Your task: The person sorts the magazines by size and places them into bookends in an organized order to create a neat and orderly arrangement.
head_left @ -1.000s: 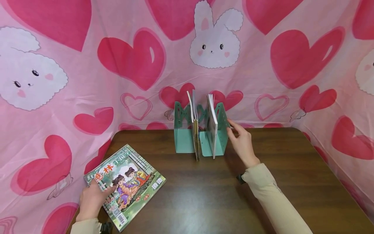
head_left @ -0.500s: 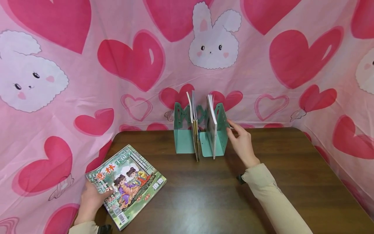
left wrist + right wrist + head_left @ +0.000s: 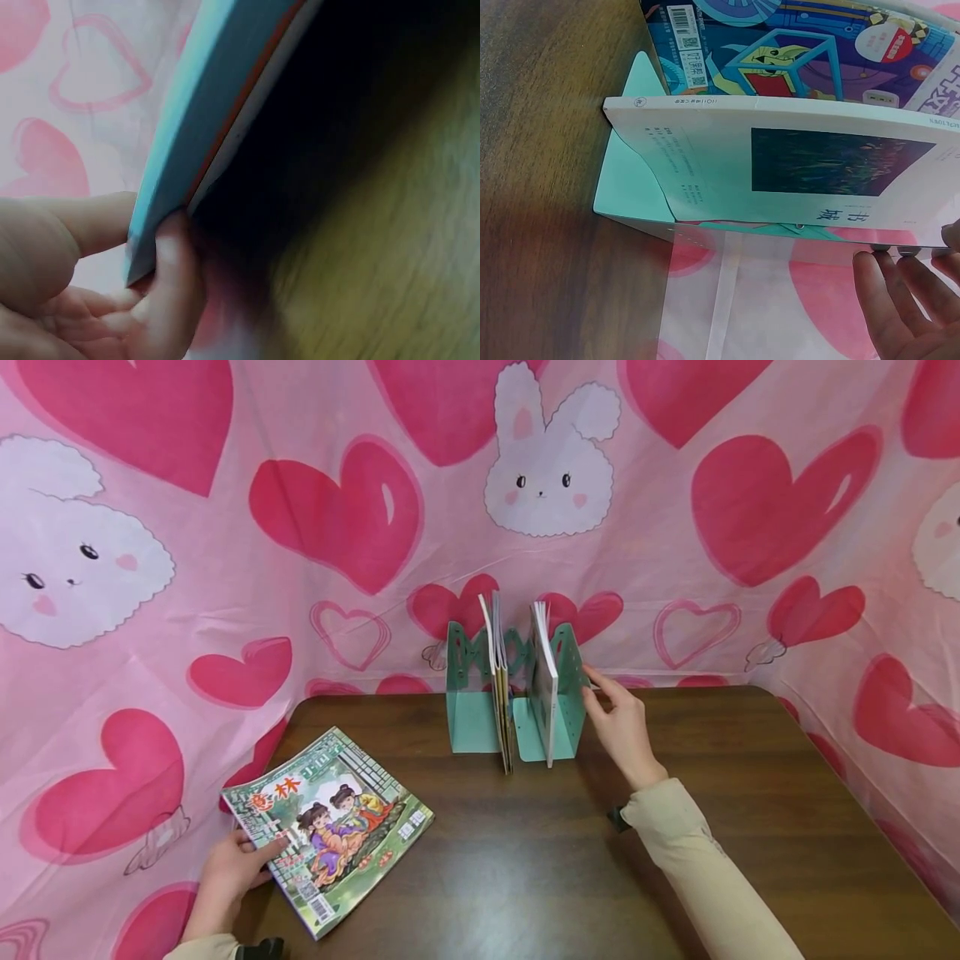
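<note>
My left hand (image 3: 228,872) grips a magazine (image 3: 337,831) with two cartoon children on its green cover by its left edge, thumb on the cover. In the left wrist view the thumb and fingers pinch a corner of the magazine (image 3: 180,127), its edge striped blue, orange and white. A mint-green bookend (image 3: 471,722) stands at the back of the table. My right hand (image 3: 622,727) holds the upper front corner of its right end panel; in the right wrist view several fingers (image 3: 900,300) lie against the panel's outer side.
A thin white magazine (image 3: 545,685) stands upright near the bookend's right panel. Several thin magazines (image 3: 500,693) lean further left, with a gap between the two groups. The brown table (image 3: 465,860) meets a pink heart-print cloth (image 3: 652,552) behind and at both sides.
My left hand has moved its grip, its fingers now further under the magazine's edge. The magazine has shifted slightly right and away from me. My right hand and the bookend have stayed put.
</note>
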### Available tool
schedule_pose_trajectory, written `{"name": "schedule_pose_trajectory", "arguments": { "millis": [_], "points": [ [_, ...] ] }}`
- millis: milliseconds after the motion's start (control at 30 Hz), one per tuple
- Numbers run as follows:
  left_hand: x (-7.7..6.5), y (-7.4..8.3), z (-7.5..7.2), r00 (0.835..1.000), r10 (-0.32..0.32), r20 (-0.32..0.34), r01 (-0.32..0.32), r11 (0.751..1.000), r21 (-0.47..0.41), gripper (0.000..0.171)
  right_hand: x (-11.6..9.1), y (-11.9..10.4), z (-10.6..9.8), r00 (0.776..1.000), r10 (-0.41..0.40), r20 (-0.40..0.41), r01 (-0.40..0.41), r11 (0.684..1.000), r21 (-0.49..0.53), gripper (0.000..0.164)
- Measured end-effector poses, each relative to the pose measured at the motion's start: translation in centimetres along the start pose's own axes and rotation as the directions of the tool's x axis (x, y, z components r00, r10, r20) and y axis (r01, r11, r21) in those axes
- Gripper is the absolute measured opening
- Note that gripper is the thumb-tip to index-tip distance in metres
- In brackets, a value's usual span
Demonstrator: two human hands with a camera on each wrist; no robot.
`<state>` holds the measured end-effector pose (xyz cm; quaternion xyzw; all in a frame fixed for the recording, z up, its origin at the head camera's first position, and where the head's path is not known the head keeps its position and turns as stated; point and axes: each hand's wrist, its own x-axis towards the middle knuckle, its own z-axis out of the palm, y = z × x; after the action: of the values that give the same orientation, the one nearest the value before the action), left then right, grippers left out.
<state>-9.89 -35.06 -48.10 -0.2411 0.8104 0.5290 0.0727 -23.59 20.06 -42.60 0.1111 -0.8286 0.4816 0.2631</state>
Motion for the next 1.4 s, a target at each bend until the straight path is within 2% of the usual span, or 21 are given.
{"name": "schedule_pose_trajectory", "arguments": {
  "millis": [233, 433, 567, 767, 900, 1000, 1067, 1100, 1133, 1200, 1267, 1400],
  "points": [
    [-0.1, 0.6, 0.1, 0.999, -0.025, 0.033, 0.03, 0.984, -0.176, 0.073, 0.2, -0.1, -0.1, 1.0, -0.005, 0.006, 0.005, 1.0, 0.012, 0.04],
    [-0.5, 1.3, 0.8, 1.0, -0.001, 0.026, 0.007, 0.972, -0.235, 0.077, 0.4, 0.0, 0.1, 1.0, -0.006, -0.011, 0.006, 1.0, 0.009, 0.039],
    [-0.9, 2.0, 1.6, 1.0, 0.015, -0.026, -0.021, 0.971, -0.24, 0.076, 0.4, 0.0, 0.1, 1.0, -0.003, -0.02, 0.003, 1.0, 0.008, 0.039],
    [-2.1, 3.5, 2.6, 0.988, 0.086, -0.126, -0.113, 0.967, -0.227, 0.071, 0.4, -0.1, 0.0, 1.0, 0.005, -0.008, -0.005, 1.0, 0.002, 0.04],
    [-3.1, 4.6, 3.4, 0.969, 0.135, -0.206, -0.179, 0.961, -0.211, 0.064, 0.2, -0.2, 0.0, 1.0, 0.009, 0.002, -0.009, 1.0, 0.004, 0.04],
    [-3.9, 5.4, 4.0, 0.944, 0.194, -0.267, -0.247, 0.951, -0.184, 0.06, 0.1, -0.1, 0.0, 1.0, 0.005, 0.005, -0.005, 1.0, 0.004, 0.04],
    [-4.5, 6.0, 4.6, 0.916, 0.255, -0.308, -0.314, 0.936, -0.158, 0.057, 0.1, -0.1, 0.0, 1.0, 0.001, 0.008, -0.001, 1.0, 0.004, 0.041],
    [-4.8, 6.3, 4.9, 0.896, 0.293, -0.334, -0.353, 0.926, -0.135, 0.056, 0.1, -0.1, 0.0, 1.0, 0.0, 0.009, 0.0, 1.0, 0.006, 0.041],
    [-5.2, 6.6, 5.1, 0.873, 0.334, -0.355, -0.394, 0.913, -0.11, 0.055, 0.1, -0.1, 0.0, 1.0, 0.0, 0.008, 0.0, 1.0, 0.006, 0.041],
    [-5.8, 7.1, 5.6, 0.813, 0.413, -0.41, -0.467, 0.884, -0.036, 0.052, 0.1, 0.0, 0.0, 1.0, -0.001, 0.008, 0.001, 1.0, 0.005, 0.041],
    [-6.3, 7.6, 6.1, 0.736, 0.5, -0.457, -0.54, 0.84, 0.051, 0.048, 0.0, 0.0, 0.0, 1.0, -0.001, 0.009, 0.001, 1.0, 0.002, 0.041],
    [-7.2, 8.5, 6.9, 0.558, 0.65, -0.515, -0.668, 0.721, 0.187, 0.044, 0.0, 0.0, -0.1, 1.0, 0.001, 0.002, -0.001, 1.0, 0.004, 0.04]
  ]
}}
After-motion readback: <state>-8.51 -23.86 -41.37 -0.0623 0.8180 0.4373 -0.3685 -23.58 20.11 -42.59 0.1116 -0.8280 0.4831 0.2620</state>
